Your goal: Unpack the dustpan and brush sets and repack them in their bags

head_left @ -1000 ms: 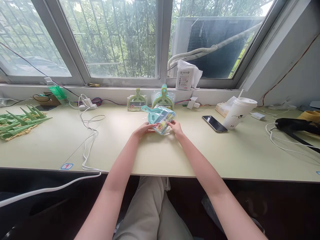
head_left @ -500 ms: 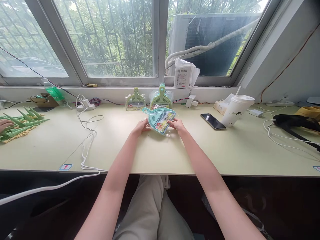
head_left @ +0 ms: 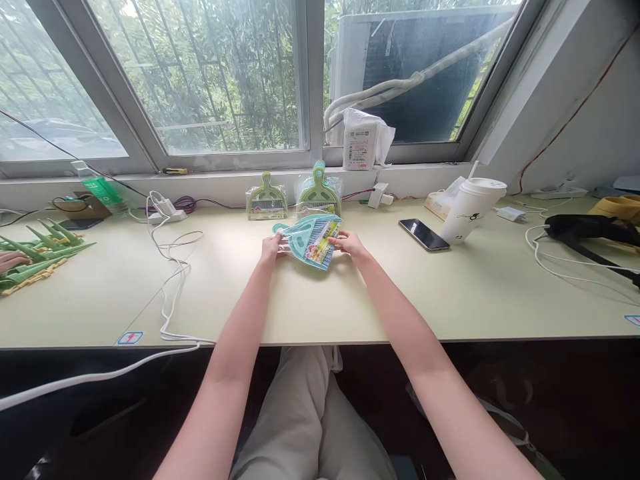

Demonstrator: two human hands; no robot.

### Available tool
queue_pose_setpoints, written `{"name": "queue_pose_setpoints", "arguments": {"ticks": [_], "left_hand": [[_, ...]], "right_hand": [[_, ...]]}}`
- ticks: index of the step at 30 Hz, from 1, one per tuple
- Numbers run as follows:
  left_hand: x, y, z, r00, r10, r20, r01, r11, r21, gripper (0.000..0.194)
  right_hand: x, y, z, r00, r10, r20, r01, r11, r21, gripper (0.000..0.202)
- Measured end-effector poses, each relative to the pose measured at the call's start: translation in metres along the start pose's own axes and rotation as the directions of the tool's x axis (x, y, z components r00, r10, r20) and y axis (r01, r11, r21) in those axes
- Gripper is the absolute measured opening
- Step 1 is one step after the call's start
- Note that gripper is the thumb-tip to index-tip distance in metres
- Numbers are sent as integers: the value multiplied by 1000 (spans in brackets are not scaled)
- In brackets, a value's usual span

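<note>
A teal mini dustpan and brush set [head_left: 303, 243] in a clear plastic wrapper is held tilted over the table, its handle pointing left and its printed card facing up. My left hand [head_left: 271, 247] is closed on the wrapper near the handle end. At the opposite edge, my right hand [head_left: 349, 243] pinches the wide end beside the card. Just behind, a stack of similar wrapped green sets [head_left: 319, 193] leans against the wall under the sill. A single green dustpan set [head_left: 267, 200] stands to its left.
On the right lie a phone [head_left: 424, 235], a white lidded cup [head_left: 472, 212] and a tissue box [head_left: 440, 202]. White cables [head_left: 173, 287] run across the left side. Another person's hand [head_left: 11, 260] rests by green spiky pieces [head_left: 47, 250] at far left.
The teal dustpan set has turned in my hands, its handle now lower and further left. My left hand has shifted left with it. The view has moved slightly.
</note>
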State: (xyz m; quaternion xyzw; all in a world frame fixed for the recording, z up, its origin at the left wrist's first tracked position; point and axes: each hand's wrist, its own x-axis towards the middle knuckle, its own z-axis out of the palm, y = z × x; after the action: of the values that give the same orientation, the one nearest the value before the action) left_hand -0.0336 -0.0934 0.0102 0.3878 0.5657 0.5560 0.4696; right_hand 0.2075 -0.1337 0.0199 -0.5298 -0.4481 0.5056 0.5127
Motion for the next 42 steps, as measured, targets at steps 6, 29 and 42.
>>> {"name": "queue_pose_setpoints", "arguments": {"ticks": [6,29,42], "left_hand": [[7,0,-9,979,16,-205,8,993,116,35],[7,3,-34,997,73,-15,-72,996,55,18],[-7,21,-53,727,105,-678,93,964,248,65]], "right_hand": [[-5,-7,1,998,-32,58,34,999,-33,40],[1,-4,-16,994,-32,104,41,995,-86,32],[13,5,-28,972,61,-226,-19,982,187,24]]}}
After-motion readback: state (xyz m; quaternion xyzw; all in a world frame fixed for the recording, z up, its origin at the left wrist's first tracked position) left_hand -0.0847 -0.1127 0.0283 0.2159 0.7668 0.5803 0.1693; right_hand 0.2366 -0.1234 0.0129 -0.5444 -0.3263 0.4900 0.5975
